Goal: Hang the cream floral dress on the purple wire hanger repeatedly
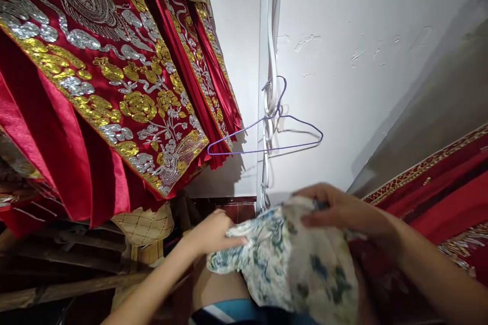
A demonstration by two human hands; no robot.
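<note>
A floral garment in white, blue and green (267,259) lies bunched over the person's lap, between both hands. My left hand (217,233) is closed on the garment's left edge, thumb on top. At the upper right of the cloth, my right hand (324,205) grips it between thumb and fingers, slightly blurred. Above the hands, a thin purple wire hanger (265,150) hangs with nothing on it from a white strap (272,51) against the wall.
Red costumes with gold and silver embroidery (141,106) hang at the left. Wooden poles (72,287) and a quilted tan object (147,223) are below them. Red fringed cloth (450,203) is at the right, beside a white wall (343,86).
</note>
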